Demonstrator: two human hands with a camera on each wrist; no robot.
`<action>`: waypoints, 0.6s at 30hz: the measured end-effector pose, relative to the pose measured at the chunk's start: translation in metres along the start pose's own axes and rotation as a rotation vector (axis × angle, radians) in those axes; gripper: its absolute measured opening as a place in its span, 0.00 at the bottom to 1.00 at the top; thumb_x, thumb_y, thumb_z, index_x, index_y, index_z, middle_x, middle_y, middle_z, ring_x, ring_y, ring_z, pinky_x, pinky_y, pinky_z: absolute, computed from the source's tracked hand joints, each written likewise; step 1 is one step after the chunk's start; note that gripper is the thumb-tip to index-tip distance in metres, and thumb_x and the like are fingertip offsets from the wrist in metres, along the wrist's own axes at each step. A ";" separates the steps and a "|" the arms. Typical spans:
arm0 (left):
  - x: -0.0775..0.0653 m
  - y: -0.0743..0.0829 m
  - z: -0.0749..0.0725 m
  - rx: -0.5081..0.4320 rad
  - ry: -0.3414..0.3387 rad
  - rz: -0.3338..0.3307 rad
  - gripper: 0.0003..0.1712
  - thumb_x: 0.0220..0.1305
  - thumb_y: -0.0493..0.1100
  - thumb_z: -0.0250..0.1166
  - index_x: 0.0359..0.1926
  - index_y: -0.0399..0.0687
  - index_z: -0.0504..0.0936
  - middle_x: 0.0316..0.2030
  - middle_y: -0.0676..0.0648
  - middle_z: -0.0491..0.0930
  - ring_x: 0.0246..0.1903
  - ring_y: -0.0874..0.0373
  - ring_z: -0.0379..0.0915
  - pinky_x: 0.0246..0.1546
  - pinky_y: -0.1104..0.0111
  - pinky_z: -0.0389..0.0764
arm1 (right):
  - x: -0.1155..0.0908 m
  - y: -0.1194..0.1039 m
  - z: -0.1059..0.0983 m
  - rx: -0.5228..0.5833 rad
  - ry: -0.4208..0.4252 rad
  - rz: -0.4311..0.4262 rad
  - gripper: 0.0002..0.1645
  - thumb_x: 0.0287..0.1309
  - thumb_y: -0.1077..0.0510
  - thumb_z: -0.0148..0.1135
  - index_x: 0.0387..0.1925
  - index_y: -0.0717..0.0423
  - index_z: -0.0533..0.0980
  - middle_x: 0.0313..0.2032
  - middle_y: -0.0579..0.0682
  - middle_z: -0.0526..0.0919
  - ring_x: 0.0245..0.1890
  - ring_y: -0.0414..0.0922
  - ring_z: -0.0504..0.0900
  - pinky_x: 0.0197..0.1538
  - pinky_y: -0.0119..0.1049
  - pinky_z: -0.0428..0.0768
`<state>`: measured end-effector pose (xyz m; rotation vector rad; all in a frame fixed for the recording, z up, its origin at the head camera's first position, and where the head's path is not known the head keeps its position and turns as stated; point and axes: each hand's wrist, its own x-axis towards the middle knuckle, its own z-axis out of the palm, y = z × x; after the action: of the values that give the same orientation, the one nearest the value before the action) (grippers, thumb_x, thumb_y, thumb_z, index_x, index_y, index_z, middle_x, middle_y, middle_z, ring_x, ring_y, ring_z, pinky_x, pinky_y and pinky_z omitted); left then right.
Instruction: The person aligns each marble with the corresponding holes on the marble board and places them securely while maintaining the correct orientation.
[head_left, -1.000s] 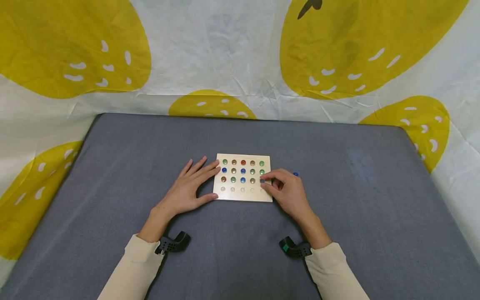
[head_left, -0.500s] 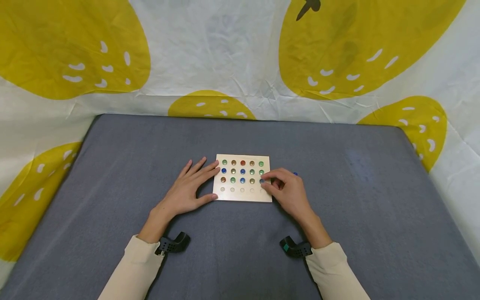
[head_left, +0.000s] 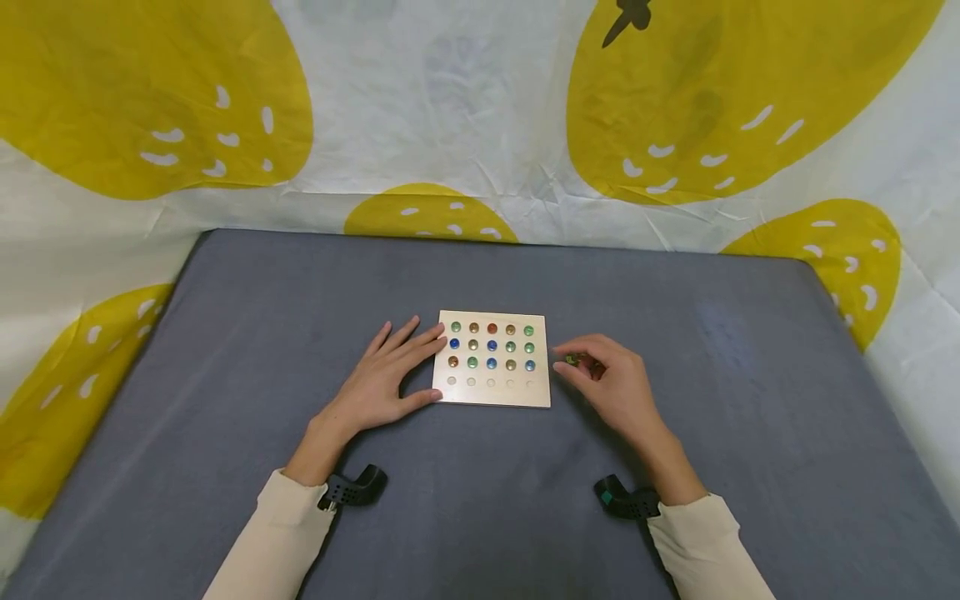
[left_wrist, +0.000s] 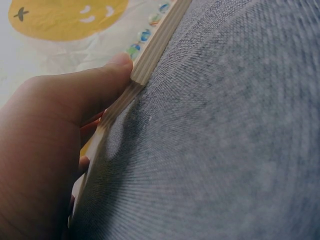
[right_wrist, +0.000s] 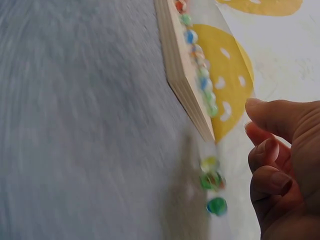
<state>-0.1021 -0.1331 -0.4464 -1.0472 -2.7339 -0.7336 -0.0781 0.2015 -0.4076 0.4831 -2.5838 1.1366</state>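
A pale wooden board [head_left: 491, 396] lies on the grey cloth, with rows of coloured glass marbles [head_left: 491, 345] in its hollows. Bare hollows [head_left: 491, 382] line its near row. My left hand [head_left: 378, 375] rests spread at the board's left edge, its thumb at the near corner, fingertips on the side. Off the board's right edge hovers my right hand [head_left: 618, 379], thumb and index fingertip apart, the other fingers curled. Nothing shows between those fingertips in the right wrist view. Several loose marbles [right_wrist: 213, 181] lie beyond them on the cloth, partly covered by the hand in the head view.
Grey cloth [head_left: 480, 500] covers the table around the board. A white curtain [head_left: 442, 92] with yellow fruit prints hangs behind the table and along its sides. Black wrist cameras [head_left: 626, 498] stick out from both cuffs.
My right hand has let go of a blue marble, which now sits in the third row's right end. The hand has moved right, off the board, to the loose marbles. The left hand stays put.
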 end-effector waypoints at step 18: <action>0.000 0.000 0.001 -0.004 0.001 -0.005 0.42 0.63 0.66 0.57 0.71 0.51 0.63 0.71 0.51 0.56 0.71 0.46 0.44 0.69 0.48 0.38 | -0.018 0.018 -0.033 -0.002 0.067 0.133 0.10 0.53 0.60 0.72 0.39 0.53 0.85 0.29 0.42 0.78 0.21 0.39 0.70 0.22 0.26 0.68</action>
<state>-0.1017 -0.1329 -0.4474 -1.0404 -2.7370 -0.7398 -0.0649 0.2410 -0.4042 0.2712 -2.5909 1.1705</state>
